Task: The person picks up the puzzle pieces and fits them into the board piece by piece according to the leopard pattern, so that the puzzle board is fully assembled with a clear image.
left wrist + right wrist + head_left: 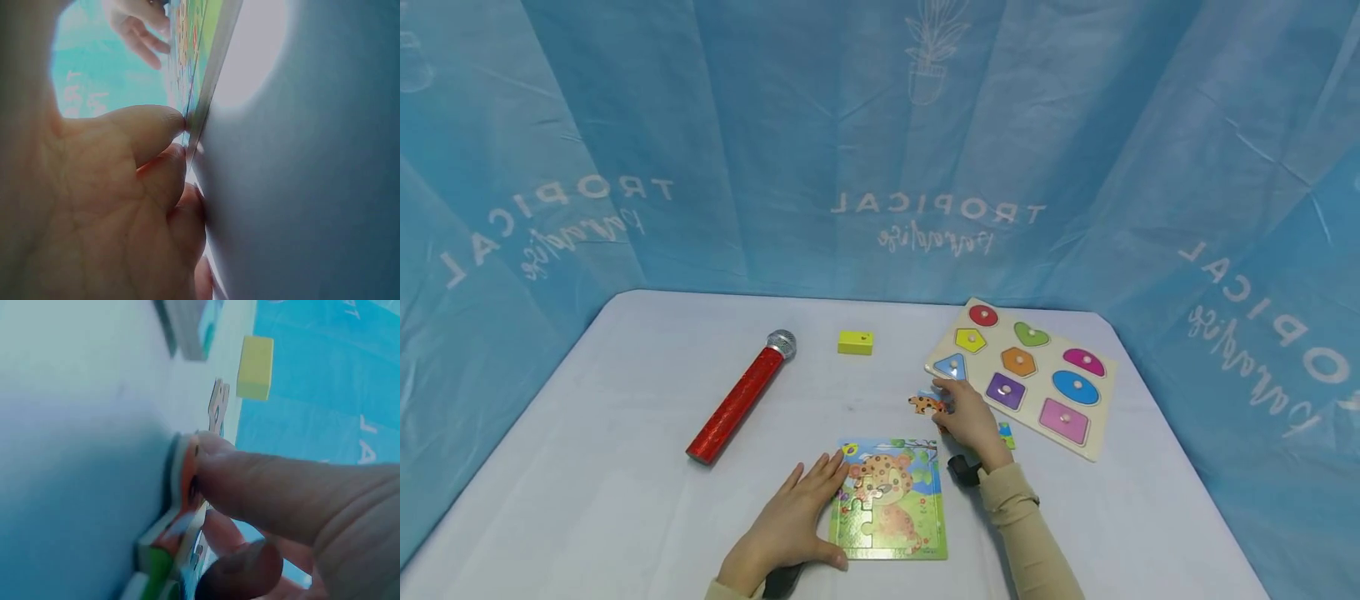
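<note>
Closest to us, at the bottom of the head view, our left hand (793,521) lies flat with its fingers straight and spread, pressing on nothing but the left side of the puzzle board (942,525); in the left wrist view we see its fingertips against the board's edge. That board sits on the white cloth (587,500) just in front of us, its picture a spotted cub among green and blue, with piece seams plain along the left part.

Beyond its upper right corner, our right hand (973,425) reaches down with bent fingers. From the right wrist we see the thumb touching an orange puzzle piece (189,465), but we cannot tell whether the fingers clamp it as well. A spotted piece (922,403) lies just left of that hand, and a blue-green piece (1006,435) lies close by its wrist, on the right.

Farther off, we have a pale shape board (1037,393) slanting across the right side, with bright knobbed shapes in it. A yellow block (855,342) stands near the middle, and to its left a red microphone (741,400) lies aslant, silver head away from us. Behind everything we face a blue curtain (820,125) with reversed white lettering.
</note>
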The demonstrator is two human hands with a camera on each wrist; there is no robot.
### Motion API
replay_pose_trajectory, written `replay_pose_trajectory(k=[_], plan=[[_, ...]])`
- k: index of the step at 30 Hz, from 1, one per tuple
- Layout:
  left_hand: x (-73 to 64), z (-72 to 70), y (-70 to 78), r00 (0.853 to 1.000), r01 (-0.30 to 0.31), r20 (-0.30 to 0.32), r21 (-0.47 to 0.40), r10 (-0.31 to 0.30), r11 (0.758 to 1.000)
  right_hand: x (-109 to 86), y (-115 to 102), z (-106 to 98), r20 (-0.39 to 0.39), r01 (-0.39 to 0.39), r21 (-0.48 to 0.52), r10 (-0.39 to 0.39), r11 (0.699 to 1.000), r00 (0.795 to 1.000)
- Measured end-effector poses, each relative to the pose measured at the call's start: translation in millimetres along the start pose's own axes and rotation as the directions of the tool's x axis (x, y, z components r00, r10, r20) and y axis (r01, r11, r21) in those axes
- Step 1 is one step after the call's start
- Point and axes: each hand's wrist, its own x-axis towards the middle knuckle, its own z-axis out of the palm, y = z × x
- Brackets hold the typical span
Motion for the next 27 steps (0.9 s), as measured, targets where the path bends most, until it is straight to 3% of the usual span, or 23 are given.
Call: replay_pose_trajectory(k=[5,9,13,15,19,22,24,27], plan=[[0.9,0.7,-1.3,1.0,-0.001,-0.004,-0.001,0.001,1.0,1.1,-1.2,-1.3,0.005,-0.032,-0.053,0.033,0.998,0.999],[1.2,1.6,-2.2,1.0,0.003,0.002,-0.011,-0.003,1.0,3.5,-0.9,-1.2,0.001,-0.08,-0.01,0.08,0.997,0.997],[1.5,2.3,-2.7,1.0,0.005,0.004,-0.01,-0.005,1.0,4.1,2.3,-1.7,-0.039,-0.102,0.146,0.109,0.984,0.993],[1.6,2.4,-2.8,1.0,0.005,0.003,-0.005,-0.005,1.0,3.0,4.5,-1.5,-0.065,-0.088,0.249,0.107,0.964,0.992],[1.1,2.7,-3.4,1.0,0.004,0.0,-0.002,-0.004,1.0,0.2,4.6,-0.1,-0.098,-0.02,0.355,0.059,0.935,0.993],[0.7,2.4,-3.5,1.0,0.002,0.002,-0.005,-0.002,1.0,-2.9,-1.5,-0.1,-0.027,0.016,0.372,-0.006,0.928,1.0],[0.7,2.1,-3.8,1.0,0.002,0.005,-0.002,-0.002,1.0,-5.8,-7.5,0.6,0.08,0.032,0.388,-0.068,0.921,0.994],[0.7,1.7,-4.2,1.0,0.004,0.013,0.003,-0.004,1.0,-11.1,-16.9,5.4,0.259,0.07,0.396,-0.184,0.916,0.948]])
